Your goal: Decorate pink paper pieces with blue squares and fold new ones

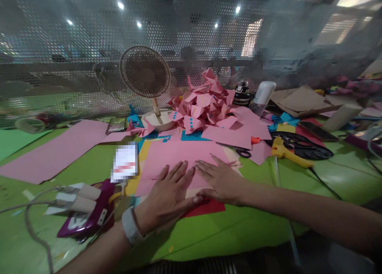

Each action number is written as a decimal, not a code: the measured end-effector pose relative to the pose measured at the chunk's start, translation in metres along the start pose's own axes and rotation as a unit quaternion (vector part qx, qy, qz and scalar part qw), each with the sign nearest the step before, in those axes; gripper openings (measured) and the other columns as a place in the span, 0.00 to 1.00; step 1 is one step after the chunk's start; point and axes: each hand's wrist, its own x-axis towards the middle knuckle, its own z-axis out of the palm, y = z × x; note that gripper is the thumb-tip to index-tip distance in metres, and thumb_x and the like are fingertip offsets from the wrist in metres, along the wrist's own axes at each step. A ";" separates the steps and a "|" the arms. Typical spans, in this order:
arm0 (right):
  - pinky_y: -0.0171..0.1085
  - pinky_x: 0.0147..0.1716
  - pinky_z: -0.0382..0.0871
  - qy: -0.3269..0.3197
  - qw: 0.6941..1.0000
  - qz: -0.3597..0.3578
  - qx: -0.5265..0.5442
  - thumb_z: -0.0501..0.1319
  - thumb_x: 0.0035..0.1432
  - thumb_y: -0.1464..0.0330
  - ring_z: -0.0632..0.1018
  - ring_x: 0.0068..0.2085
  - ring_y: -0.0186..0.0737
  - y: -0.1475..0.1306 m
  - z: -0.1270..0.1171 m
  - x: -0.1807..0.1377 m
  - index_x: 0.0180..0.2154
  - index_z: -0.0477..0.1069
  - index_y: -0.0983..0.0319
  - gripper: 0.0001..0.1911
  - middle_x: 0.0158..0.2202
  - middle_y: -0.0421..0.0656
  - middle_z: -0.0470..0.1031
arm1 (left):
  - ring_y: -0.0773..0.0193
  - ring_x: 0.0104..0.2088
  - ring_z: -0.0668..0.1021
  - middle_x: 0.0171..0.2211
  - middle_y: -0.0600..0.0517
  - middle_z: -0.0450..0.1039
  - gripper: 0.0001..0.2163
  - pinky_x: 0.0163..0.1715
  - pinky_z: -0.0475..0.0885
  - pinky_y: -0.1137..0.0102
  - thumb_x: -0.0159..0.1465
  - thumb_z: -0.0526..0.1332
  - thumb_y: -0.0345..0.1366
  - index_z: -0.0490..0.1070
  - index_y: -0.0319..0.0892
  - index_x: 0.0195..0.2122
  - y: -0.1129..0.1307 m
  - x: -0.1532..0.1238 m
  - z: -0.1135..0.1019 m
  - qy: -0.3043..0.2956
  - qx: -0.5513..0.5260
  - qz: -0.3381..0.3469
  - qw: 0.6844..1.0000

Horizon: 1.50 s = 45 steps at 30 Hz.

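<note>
A pink paper sheet [167,152] lies in front of me, on top of other coloured sheets. My left hand [168,190] rests flat on it with the fingers spread, a pale band on the wrist. From the right, my right hand [222,182] also presses flat on the pink paper, its fingertips close to those of the left. Between and below the hands a red sheet [205,208] shows at the near edge. Some of the paper's surface is hidden under both palms.
Behind the sheet rises a heap of folded pink paper pieces [205,103], with a fan [145,72] to its left. Scissors [244,152] and a yellow glue gun [288,152] lie at right. A purple power strip [86,222] with plugged-in chargers and cables sits at left.
</note>
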 end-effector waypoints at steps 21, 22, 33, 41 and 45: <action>0.53 0.61 0.40 -0.022 0.998 0.055 0.003 0.45 0.60 0.49 0.48 0.64 0.48 0.037 0.010 -0.051 0.63 0.29 0.57 0.38 0.65 0.44 0.41 | 0.40 0.62 0.47 0.65 0.44 0.41 0.41 0.54 0.44 0.41 0.54 0.40 0.67 0.42 0.48 0.64 0.008 -0.021 -0.001 0.000 -0.009 -0.085 0.996; 0.53 0.61 0.40 -0.023 0.998 0.055 0.004 0.45 0.60 0.49 0.48 0.64 0.48 0.037 0.009 -0.052 0.63 0.29 0.57 0.39 0.65 0.45 0.40 | 0.39 0.62 0.47 0.65 0.43 0.41 0.42 0.54 0.44 0.42 0.53 0.41 0.67 0.42 0.47 0.64 0.007 -0.023 -0.001 -0.001 -0.010 -0.093 0.996; 0.52 0.60 0.43 -0.059 0.996 0.062 -0.019 0.45 0.59 0.48 0.53 0.63 0.51 0.047 -0.022 -0.055 0.62 0.47 0.68 0.39 0.63 0.54 0.49 | 0.40 0.62 0.47 0.65 0.42 0.42 0.40 0.55 0.42 0.42 0.55 0.42 0.66 0.43 0.48 0.64 0.004 -0.028 0.011 0.042 -0.012 -0.104 0.994; 0.34 0.25 0.67 -0.212 0.913 0.169 0.305 0.57 0.49 0.48 0.75 0.24 0.38 0.015 -0.042 0.059 0.25 0.72 0.66 0.26 0.23 0.47 0.76 | 0.39 0.62 0.47 0.64 0.42 0.42 0.40 0.54 0.43 0.42 0.54 0.41 0.66 0.44 0.48 0.63 0.005 -0.031 0.009 0.046 -0.021 -0.102 0.993; 0.29 0.18 0.61 -0.312 0.845 0.206 0.381 0.63 0.43 0.50 0.71 0.18 0.31 0.020 -0.020 0.091 0.22 0.71 0.67 0.24 0.18 0.42 0.73 | 0.39 0.62 0.47 0.65 0.41 0.41 0.40 0.54 0.42 0.41 0.54 0.41 0.66 0.43 0.48 0.64 0.004 -0.030 0.012 0.043 -0.019 -0.104 0.993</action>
